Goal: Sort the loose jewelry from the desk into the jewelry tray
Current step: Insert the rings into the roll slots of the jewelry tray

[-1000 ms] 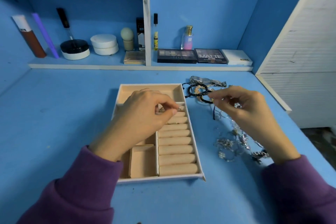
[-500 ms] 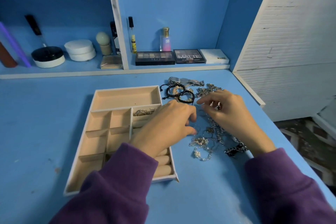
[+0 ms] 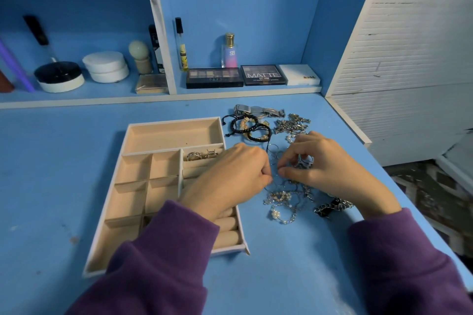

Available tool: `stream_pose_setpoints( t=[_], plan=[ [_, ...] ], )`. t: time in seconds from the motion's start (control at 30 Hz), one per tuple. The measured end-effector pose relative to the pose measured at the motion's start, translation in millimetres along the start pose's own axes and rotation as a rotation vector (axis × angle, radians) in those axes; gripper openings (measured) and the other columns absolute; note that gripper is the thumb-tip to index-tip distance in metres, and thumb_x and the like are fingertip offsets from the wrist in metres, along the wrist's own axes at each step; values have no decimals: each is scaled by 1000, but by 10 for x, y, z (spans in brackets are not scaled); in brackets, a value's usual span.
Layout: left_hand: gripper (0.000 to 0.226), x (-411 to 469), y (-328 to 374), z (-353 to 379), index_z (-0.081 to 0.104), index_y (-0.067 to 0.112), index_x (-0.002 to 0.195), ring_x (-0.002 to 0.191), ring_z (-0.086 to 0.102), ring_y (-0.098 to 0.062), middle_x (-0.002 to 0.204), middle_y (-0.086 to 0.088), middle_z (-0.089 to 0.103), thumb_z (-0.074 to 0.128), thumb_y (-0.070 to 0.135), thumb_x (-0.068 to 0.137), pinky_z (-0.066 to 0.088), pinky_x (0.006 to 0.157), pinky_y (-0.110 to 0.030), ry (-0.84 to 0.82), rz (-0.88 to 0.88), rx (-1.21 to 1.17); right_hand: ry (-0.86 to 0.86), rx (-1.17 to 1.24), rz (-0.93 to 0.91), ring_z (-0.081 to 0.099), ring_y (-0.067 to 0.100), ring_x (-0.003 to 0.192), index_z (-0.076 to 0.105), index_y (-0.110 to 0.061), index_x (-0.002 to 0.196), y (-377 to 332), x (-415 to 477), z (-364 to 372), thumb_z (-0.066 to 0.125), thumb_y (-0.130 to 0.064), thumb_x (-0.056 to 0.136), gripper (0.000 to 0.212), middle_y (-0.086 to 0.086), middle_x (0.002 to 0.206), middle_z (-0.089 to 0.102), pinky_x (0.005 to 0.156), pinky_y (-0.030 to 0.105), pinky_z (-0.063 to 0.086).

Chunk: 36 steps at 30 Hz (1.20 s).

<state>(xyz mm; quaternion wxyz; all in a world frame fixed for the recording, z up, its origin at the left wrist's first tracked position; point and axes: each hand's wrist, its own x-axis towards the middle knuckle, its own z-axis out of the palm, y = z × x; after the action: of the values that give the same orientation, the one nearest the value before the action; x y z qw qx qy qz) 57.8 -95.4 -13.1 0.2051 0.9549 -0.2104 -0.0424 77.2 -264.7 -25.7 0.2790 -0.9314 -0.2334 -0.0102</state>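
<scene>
Blue desk [image 3: 76, 148], white louvred door [image 3: 409, 59] at right. One jewelry tray [image 3: 174, 120], two rings [image 3: 202, 155] inside — loose jewelry [image 3: 281, 197] heaped just beside its right edge. Two hands in there: left hand [image 3: 230, 176] and right hand [image 3: 327, 169], fingers curled, each pinching fine pieces of the heap.

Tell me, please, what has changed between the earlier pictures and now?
The left hand left the tray, moving right to the loose jewelry pile. The right hand drew back from the black bracelets to the pile, now pinching a small silver piece. The tray, bracelets and watch stayed put.
</scene>
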Motion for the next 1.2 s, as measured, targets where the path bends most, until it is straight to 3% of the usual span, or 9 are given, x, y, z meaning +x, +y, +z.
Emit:
stream_pose_setpoints(
  t=[0.1,0.27,0.37,0.47,0.6,0.77,0.93,1.2],
  plan=[
    [20,5,-17,25,68,11,85,82,58,-13,80,-2,68,52,23,90,37,65,-20,-4,17,36,-37,-54,-16,46,13,80,69,-26,73,-2,2,18,74,-27,71,5,-2,75,57,74,18,35],
    [17,22,-70,71,59,12,95,101,44,-18,96,-2,60,45,22,93,45,85,-37,73,21,173,60,-106,-29,46,14,76,68,-22,73,-14,57,125,71,-22,75,3,-1,72,58,72,31,43],
    [15,33,-81,80,59,14,97,102,43,-18,101,-1,59,45,18,93,46,84,-36,138,18,207,106,-136,-43,46,16,77,69,-20,78,-25,72,147,68,-22,78,3,1,72,57,71,31,42],
    [19,33,-91,45,58,19,104,106,41,-15,104,3,57,46,29,93,42,86,-32,124,15,161,70,-62,-36,47,15,79,68,-25,82,-21,36,83,69,-35,75,12,-3,74,55,73,30,41],
    [27,18,-124,-6,58,24,106,97,35,-9,98,9,54,58,40,85,41,88,-31,42,19,142,-2,-98,-29,44,15,83,67,-28,85,-20,20,55,72,-42,70,21,-7,75,51,77,34,42],
    [20,33,-117,-11,61,24,100,93,33,-7,88,12,50,61,36,84,39,84,-28,45,6,91,-10,-73,9,42,12,83,65,-28,83,-22,27,58,73,-39,71,18,-6,78,51,78,28,38],
    [20,37,-134,5,59,22,98,93,33,-7,90,10,53,63,35,83,37,81,-26,35,2,70,-34,-54,50,43,12,83,66,-27,83,-28,34,58,73,-39,71,19,-4,80,53,78,30,39],
    [16,12,-91,-31,55,27,80,68,51,-4,72,12,61,70,24,78,43,66,-22,96,-29,-59,-42,-37,24,43,12,84,62,-31,77,-77,34,72,73,-31,74,12,-7,79,54,80,30,40]
  ],
)
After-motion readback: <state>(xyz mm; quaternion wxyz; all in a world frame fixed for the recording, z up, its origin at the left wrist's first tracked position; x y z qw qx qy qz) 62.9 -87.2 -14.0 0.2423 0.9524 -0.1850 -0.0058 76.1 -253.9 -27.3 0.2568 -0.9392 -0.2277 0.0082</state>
